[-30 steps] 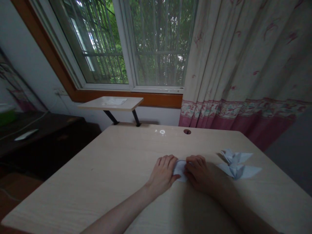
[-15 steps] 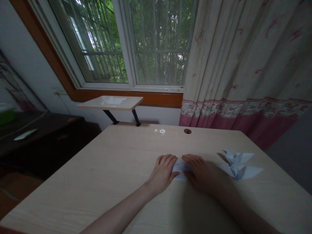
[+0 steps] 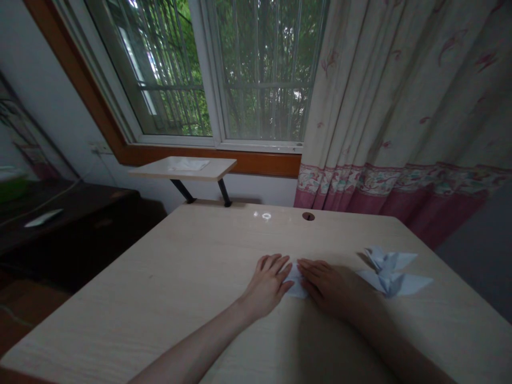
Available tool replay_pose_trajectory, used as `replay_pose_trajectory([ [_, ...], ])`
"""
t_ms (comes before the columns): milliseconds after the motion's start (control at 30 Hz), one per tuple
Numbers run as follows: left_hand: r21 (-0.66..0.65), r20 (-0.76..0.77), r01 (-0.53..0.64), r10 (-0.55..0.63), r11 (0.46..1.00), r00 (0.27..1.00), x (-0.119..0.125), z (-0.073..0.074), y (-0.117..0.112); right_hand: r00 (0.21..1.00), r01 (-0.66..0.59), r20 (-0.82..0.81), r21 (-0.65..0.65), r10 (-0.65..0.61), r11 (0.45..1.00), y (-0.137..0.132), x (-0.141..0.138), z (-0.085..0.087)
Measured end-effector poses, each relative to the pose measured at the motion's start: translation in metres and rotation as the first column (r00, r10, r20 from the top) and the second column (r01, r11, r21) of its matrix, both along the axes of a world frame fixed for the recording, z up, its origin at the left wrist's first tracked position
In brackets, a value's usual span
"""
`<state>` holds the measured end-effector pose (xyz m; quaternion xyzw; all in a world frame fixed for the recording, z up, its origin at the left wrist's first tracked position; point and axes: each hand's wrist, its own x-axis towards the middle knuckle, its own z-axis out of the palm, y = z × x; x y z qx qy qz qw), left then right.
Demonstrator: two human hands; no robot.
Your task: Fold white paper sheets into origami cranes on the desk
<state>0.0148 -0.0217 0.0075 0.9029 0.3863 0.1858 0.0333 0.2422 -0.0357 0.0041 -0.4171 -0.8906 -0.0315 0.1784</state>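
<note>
A small piece of folded white paper (image 3: 296,288) lies flat on the pale wooden desk (image 3: 192,256), partly covered by both hands. My left hand (image 3: 269,282) rests on its left side, fingers spread and stretched out. On the paper's right side lies my right hand (image 3: 325,288), its fingers extended and flat, the tips close to the far edge. Neither hand grips the paper; both press it from above. To the right of my right hand stand two folded paper cranes (image 3: 394,280), close together with wings out.
A small raised shelf (image 3: 220,169) on black legs holds a thin pile of white paper (image 3: 190,165). A round cable hole (image 3: 308,216) sits near the desk's far edge. Beyond are a window and a floral curtain (image 3: 360,176). A dark table (image 3: 100,205) stands at left.
My right hand's fingers have flattened and shifted slightly left over the paper. My left hand's fingers have spread a little. The paper stays in place.
</note>
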Motion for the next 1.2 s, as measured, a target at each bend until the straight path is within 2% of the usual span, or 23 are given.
replay_pose_trajectory([
  [233,0.036,-0.023,-0.02,0.021,0.999,1.0,0.0,0.001,-0.003,0.999,0.017,0.051,-0.011,-0.016,1.0,0.0,-0.001,-0.001],
  [567,0.1,-0.006,-0.006,0.007,0.995,1.0,0.008,-0.004,-0.011,0.994,-0.003,0.108,0.162,-0.015,0.987,0.0,0.0,-0.031],
  [767,0.054,0.008,-0.042,0.041,0.998,0.999,0.017,-0.016,-0.019,0.997,-0.002,0.082,0.148,-0.01,0.989,-0.005,-0.002,-0.041],
  [967,0.021,-0.029,-0.027,0.028,0.999,0.999,0.018,-0.029,-0.016,0.997,0.055,0.041,0.095,-0.059,0.994,-0.003,-0.007,-0.051],
  [1067,-0.012,-0.04,-0.041,0.041,0.999,0.998,0.019,-0.03,-0.012,0.995,0.095,0.009,0.112,-0.097,0.989,-0.004,-0.009,-0.052],
  [1200,-0.048,-0.061,-0.051,0.048,0.998,0.997,0.02,-0.026,-0.01,0.996,0.087,0.017,0.164,-0.09,0.983,-0.005,-0.011,-0.051],
])
